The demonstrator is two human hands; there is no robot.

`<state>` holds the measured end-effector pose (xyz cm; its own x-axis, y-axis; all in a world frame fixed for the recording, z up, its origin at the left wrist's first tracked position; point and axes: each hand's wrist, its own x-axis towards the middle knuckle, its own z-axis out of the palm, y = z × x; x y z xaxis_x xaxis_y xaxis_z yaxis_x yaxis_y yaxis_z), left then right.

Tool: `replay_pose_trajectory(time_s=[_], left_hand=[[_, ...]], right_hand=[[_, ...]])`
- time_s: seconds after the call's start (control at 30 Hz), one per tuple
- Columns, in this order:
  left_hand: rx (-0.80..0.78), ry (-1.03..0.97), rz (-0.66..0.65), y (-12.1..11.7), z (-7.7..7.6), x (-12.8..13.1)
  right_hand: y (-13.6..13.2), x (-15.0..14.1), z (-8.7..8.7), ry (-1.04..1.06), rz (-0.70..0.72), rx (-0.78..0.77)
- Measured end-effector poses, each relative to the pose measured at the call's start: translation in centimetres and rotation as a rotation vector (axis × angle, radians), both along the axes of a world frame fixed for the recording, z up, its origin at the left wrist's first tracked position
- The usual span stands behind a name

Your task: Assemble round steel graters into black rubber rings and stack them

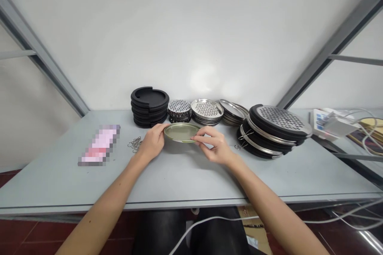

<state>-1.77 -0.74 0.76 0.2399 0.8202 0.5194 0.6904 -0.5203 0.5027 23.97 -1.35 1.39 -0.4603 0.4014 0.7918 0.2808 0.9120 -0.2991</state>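
Observation:
Between my hands, just above the table, is a shallow round metal lid (181, 132) with an olive-green inside and a thin rim. My left hand (154, 141) grips its left edge, thumb near the rim. On its right edge, my right hand (214, 143) pinches the rim between thumb and fingers. Behind the lid stand a stack of perforated metal discs (179, 106) and a stack of silvery grater-like discs (207, 109). Several small wire clips (135, 143) lie beside my left hand.
Black ring-shaped bases (149, 99) are stacked at the back left, metal rings (235, 111) at the back. A tilted pile of black-rimmed grater discs (279, 121) stands right. A pixelated phone-like object (100, 145) lies left. A power strip (321, 123) with white cables sits far right.

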Motion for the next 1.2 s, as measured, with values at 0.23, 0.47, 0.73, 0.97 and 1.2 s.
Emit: replay_pose_trajectory(time_s=[0.23,0.47,0.73,0.97,1.2], left_hand=[[-0.061,0.090,-0.049,0.2,-0.5,-0.1],[-0.078,0.139,-0.059,0.3,-0.8,-0.1],[-0.108,0.162,-0.038,-0.2,-0.4,0.5],[-0.154,0.208,-0.098,-0.5,-0.6,0.7],[-0.166,0.221,-0.128,-0.4,-0.8,0.5]], right_hand=[[0.4,0.4,-0.2,-0.109,0.025,-0.158],[0.1,0.1,-0.6,-0.276,0.066,-0.298],[1.1,0.2,-1.6,-0.227,-0.123,-0.321],[2.9,0.9,-3.0,-0.302,-0.355,-0.365],[2.9,0.7,-2.5,-0.047,-0.420,-0.388]])
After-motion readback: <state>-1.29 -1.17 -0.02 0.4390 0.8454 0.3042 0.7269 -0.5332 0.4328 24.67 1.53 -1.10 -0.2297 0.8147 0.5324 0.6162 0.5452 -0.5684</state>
